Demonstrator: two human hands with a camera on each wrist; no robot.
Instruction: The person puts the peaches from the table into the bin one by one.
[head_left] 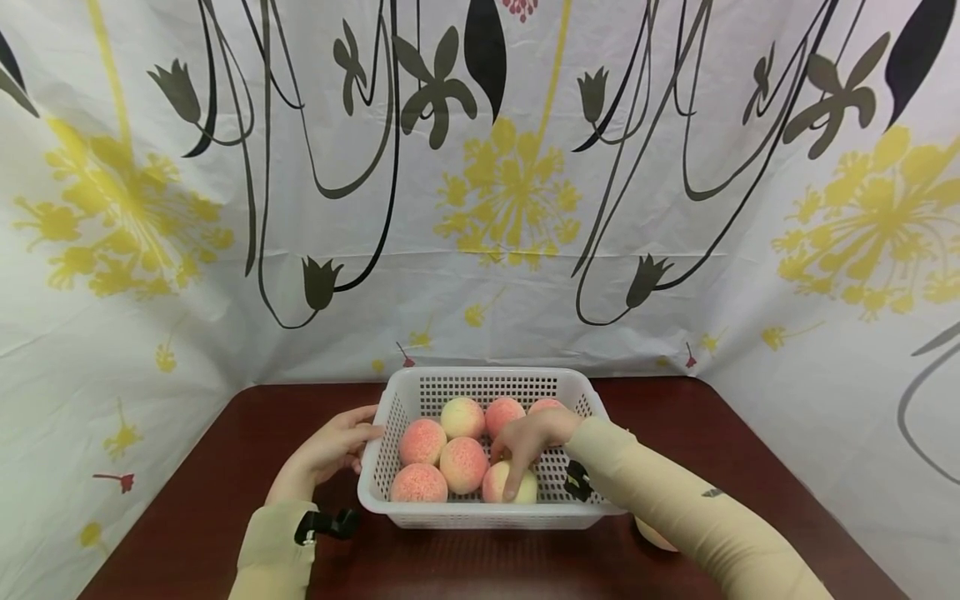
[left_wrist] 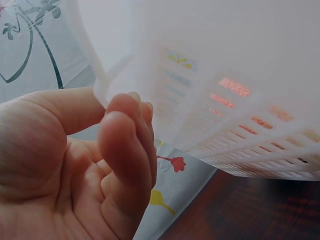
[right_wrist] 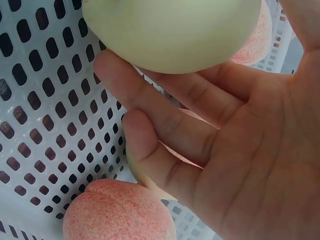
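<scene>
A white perforated plastic basket (head_left: 491, 518) stands on the table with several pink and pale yellow peaches (head_left: 463, 464) inside. At its left end, my left hand (head_left: 341, 442) holds the rim between thumb and fingers; the left wrist view shows these fingers (left_wrist: 122, 135) curled against the basket's edge. My right hand (head_left: 531, 435) reaches over the right part of the basket and grips a pale yellow peach (head_left: 528, 490) near the front wall. In the right wrist view, its fingers (right_wrist: 190, 120) lie along that peach's side, while the thumb is out of sight.
Another peach (head_left: 654, 533) lies on the dark red table (head_left: 450, 567) outside the basket, partly hidden under the right sleeve (head_left: 675, 492). Behind and beside the table hangs a white cloth (head_left: 360, 333) printed with flowers. Each wrist carries a small black camera.
</scene>
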